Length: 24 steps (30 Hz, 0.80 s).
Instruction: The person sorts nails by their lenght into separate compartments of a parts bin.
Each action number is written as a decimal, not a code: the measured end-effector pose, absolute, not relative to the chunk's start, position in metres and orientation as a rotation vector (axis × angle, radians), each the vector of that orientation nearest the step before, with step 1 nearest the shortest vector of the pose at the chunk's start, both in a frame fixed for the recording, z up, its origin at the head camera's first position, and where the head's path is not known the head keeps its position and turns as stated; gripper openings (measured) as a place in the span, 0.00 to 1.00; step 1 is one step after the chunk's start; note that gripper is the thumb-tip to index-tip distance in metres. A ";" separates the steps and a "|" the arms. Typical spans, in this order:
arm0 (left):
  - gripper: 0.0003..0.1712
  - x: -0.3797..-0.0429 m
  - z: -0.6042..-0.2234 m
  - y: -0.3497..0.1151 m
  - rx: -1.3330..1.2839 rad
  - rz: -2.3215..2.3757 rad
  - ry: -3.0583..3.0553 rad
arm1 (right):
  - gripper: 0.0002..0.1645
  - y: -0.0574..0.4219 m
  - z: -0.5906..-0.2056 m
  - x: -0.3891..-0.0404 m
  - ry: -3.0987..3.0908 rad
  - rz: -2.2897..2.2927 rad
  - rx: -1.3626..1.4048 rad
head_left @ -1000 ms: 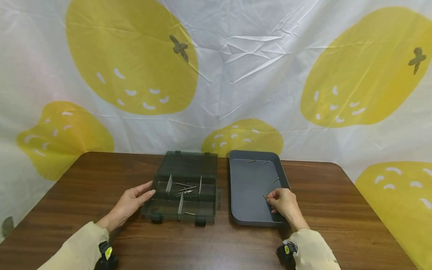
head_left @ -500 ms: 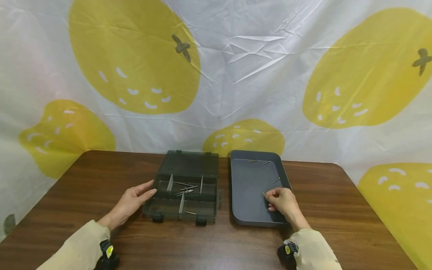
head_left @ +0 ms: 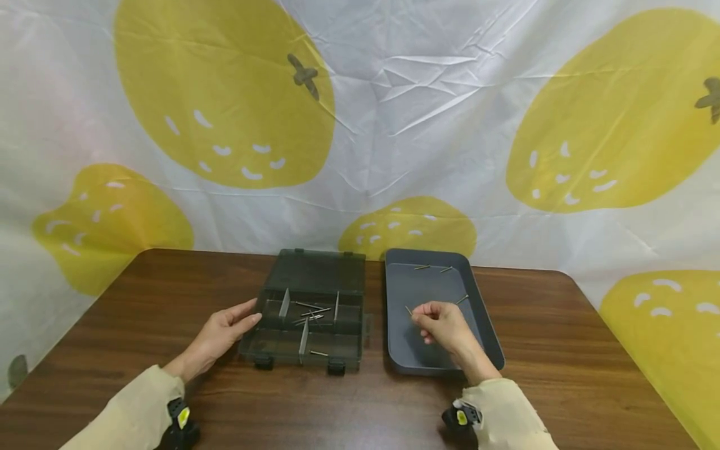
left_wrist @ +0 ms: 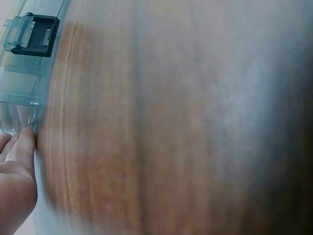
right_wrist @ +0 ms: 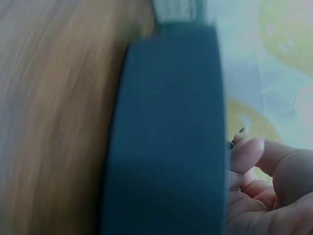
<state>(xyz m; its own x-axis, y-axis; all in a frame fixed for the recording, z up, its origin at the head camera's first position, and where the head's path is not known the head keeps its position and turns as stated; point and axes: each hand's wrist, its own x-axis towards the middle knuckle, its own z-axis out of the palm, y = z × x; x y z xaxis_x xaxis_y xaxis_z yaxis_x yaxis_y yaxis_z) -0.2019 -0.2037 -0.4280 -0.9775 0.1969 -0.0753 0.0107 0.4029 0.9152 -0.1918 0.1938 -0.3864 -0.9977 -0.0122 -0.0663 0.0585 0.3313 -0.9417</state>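
My right hand (head_left: 444, 325) pinches a thin metal screw (head_left: 409, 310) between thumb and fingertips, held above the grey tray (head_left: 406, 347). In the right wrist view, a short end of the screw (right_wrist: 242, 130) pokes out past the fingertips. My left hand (head_left: 220, 334) touches the left side of a dark see-through compartment box (head_left: 272, 344), its fingers fairly straight; the left wrist view has the thumb at the box's corner. The box's lid (head_left: 317, 272) lies back. Several screws (head_left: 312, 314) are in the middle rear compartment, and one screw (head_left: 319, 353) lies in the front right one.
Three loose screws are in the tray: one screw (head_left: 422, 267) and another screw (head_left: 446, 269) at its far end, and a third screw (head_left: 462, 299) by its right wall. A brown wooden table (head_left: 382, 412) carries everything. Behind it hangs a fruit-print cloth (head_left: 360, 125).
The right hand has lifted the screw and carried it left across the tray. My left hand stays at the box.
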 end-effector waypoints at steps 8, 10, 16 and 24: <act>0.39 -0.201 -0.427 -0.202 0.179 1.621 2.493 | 0.07 0.145 -0.378 -0.188 2.346 -1.813 -0.129; 0.39 -0.201 -0.427 -0.202 0.182 1.622 2.493 | 0.08 0.134 -0.377 -0.188 2.325 -1.799 -0.181; 0.39 -0.202 -0.427 -0.202 0.179 1.626 2.483 | 0.08 0.106 -0.377 -0.189 2.326 -1.745 -0.335; 0.39 -0.202 -0.427 -0.202 0.181 1.639 2.472 | 0.04 0.083 -0.379 -0.191 2.404 -1.551 -0.481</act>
